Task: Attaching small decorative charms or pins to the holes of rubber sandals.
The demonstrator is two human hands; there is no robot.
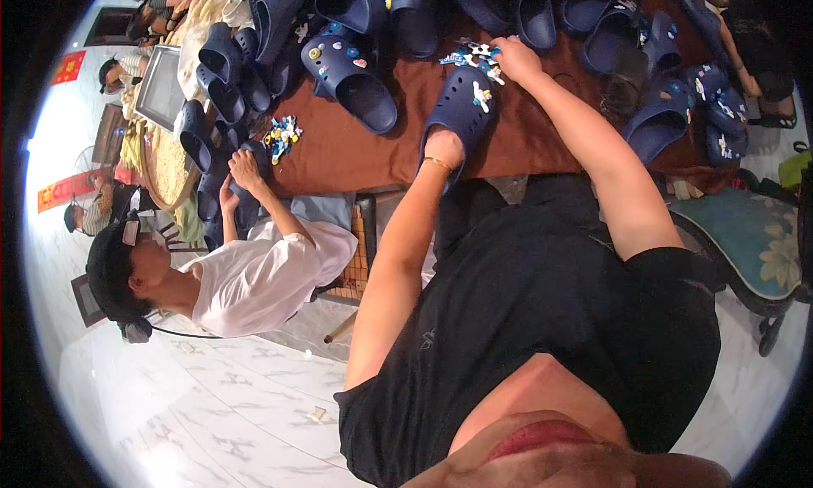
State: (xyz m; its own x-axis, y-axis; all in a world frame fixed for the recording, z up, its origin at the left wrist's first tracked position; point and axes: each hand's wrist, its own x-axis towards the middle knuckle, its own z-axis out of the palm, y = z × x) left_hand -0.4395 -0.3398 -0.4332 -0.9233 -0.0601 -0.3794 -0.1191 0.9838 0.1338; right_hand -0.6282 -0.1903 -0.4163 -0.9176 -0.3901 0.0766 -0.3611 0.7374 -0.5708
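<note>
My left hand (445,147) is pushed into the opening of a navy clog (461,107) with holes in its upper; its fingers are hidden inside. White and coloured shoe charms (483,97) sit on one side of that clog's upper. Just beyond the toe lies a pile of small colourful shoe charms (466,56). At the right end of this pile my right hand (515,60) has its fingers closed, apparently on a charm at the edge.
Many navy clogs (351,86) cover the brown tablecloth (339,158), several bearing charms. Left of me a seated co-worker in a white shirt (262,276) handles clogs near another charm pile (282,138). A cushioned chair (745,242) stands at right; other people work around the table.
</note>
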